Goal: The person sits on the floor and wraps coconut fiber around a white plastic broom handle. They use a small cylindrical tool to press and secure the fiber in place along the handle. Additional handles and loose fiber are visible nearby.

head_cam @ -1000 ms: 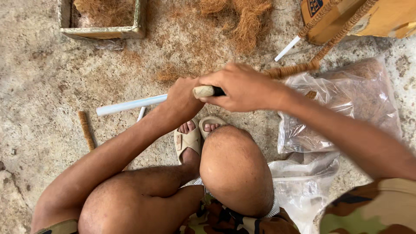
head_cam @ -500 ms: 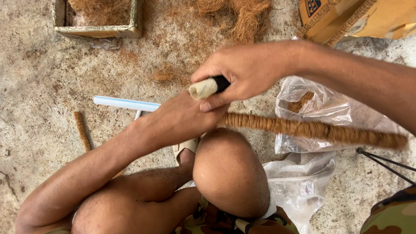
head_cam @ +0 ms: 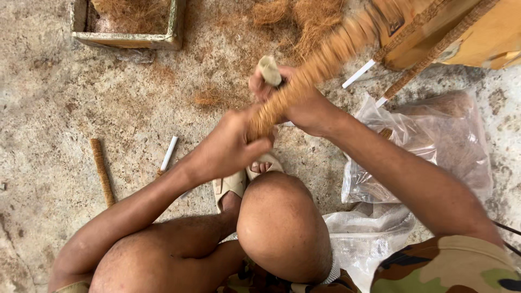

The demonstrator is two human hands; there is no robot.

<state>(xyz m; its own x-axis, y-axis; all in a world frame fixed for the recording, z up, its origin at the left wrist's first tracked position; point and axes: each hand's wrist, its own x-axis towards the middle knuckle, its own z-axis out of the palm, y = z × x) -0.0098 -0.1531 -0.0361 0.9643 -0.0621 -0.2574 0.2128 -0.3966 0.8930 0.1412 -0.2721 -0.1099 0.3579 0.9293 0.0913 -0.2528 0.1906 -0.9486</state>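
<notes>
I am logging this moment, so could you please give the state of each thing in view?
Left hand: closed round the fibre-wrapped stick.
Right hand: gripping the stick and a pale-handled tool.
Fibre-wrapped stick: tilted, blurred.
Clear bag: open, lying on ground.
Short wrapped stick: lying flat.

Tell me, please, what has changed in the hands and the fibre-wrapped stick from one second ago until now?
The fibre-wrapped stick swung from lying level, pointing right, to slanting up toward the wooden box. The left hand closed its grip on the stick's lower end. The right hand rose, keeping the pale-handled tool. The trough, plastic bags and short stick on the floor stayed.
</notes>
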